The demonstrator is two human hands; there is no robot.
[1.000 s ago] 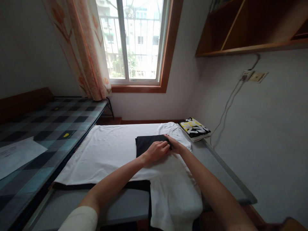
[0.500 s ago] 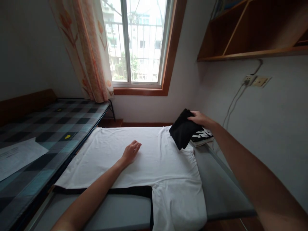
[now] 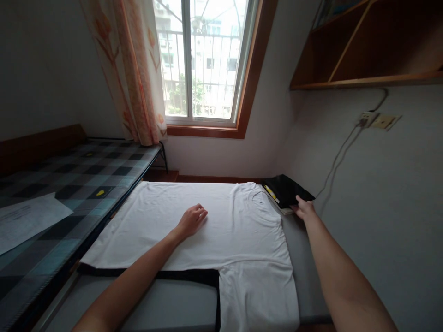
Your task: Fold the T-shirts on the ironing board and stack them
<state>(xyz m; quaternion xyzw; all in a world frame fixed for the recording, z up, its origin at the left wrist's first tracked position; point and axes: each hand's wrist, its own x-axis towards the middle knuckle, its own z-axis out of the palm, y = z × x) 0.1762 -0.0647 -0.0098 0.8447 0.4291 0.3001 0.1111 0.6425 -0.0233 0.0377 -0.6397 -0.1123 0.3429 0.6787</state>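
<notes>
A white shirt lies spread over a grey surface, with a black layer showing along its near edge. My left hand rests on the middle of the shirt, its fingers loosely curled and nothing visible in them. Past the shirt's collar, a folded black cloth lies over a small stack of books beside the wall. My right hand grips the near right edge of the black cloth.
To the left is a bed with a checked cover and a paper sheet. A curtain hangs by the window. Plugged-in cords run down the right wall below a wooden shelf.
My right hand has moved the black cloth right and down onto the stack, off the shirt's collar. The view has shifted slightly; my left hand stays on the shirt.
</notes>
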